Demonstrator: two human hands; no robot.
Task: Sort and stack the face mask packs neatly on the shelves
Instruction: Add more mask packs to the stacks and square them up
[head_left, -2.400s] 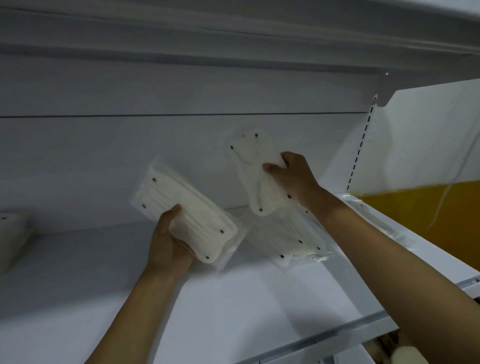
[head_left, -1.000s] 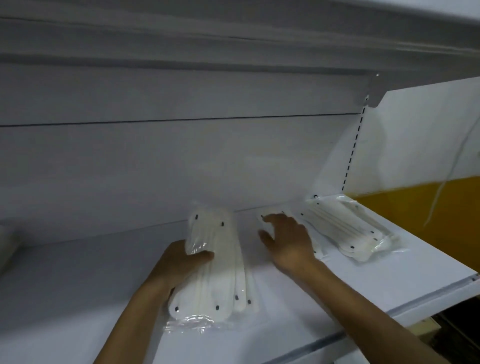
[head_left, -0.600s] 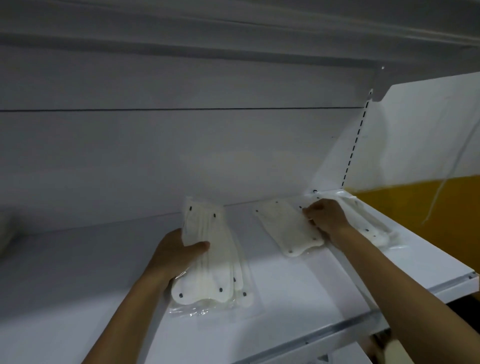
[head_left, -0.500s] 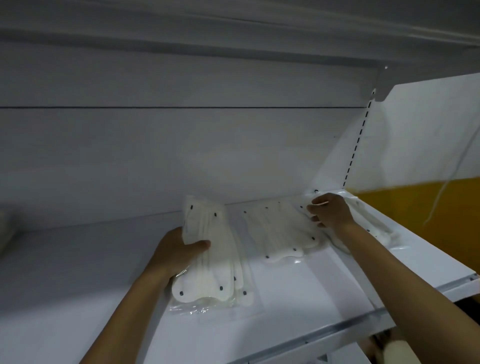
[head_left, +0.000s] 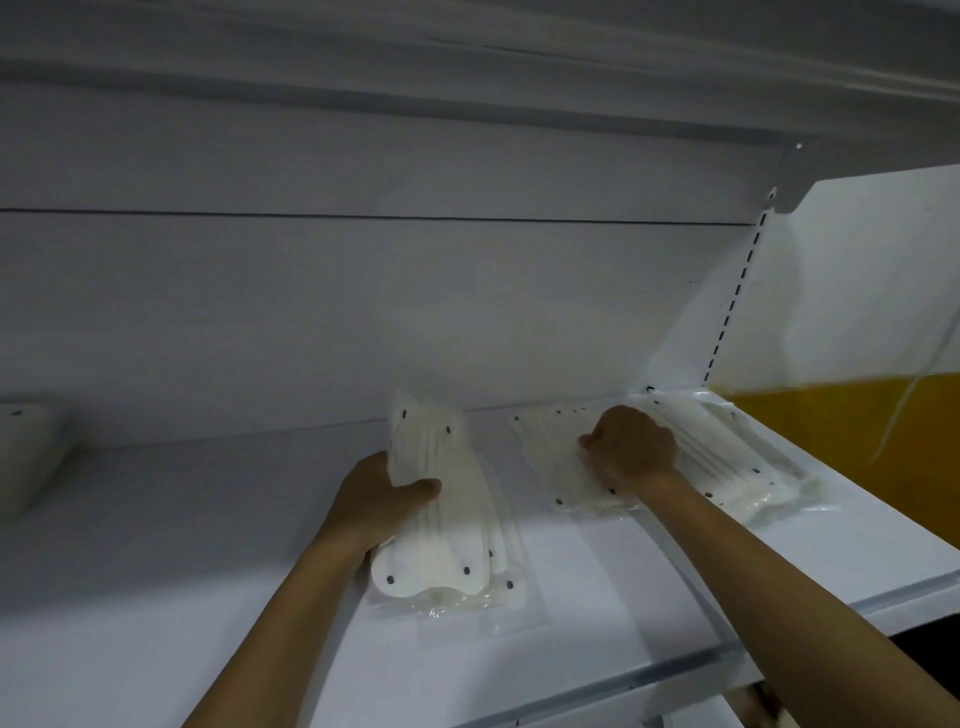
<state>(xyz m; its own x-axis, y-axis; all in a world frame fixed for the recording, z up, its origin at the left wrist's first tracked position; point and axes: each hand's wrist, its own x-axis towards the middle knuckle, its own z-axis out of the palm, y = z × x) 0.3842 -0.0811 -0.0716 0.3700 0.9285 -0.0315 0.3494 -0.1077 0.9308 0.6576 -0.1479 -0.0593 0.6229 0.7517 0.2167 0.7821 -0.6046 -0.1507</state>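
Under R grip (head_left: 631, 449): mask pack (head_left: 558, 467), flat.

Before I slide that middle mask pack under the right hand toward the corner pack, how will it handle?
Probably floppy: the middle mask pack is a thin clear bag of flat masks. Likely slippery, since the film looks glossy on the smooth shelf. The right hand presses it, so it may bunch rather than glide against the corner pack.

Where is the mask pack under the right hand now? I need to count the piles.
Head view: middle mask pack lies flat on the shelf, right of centre, under the right hand.
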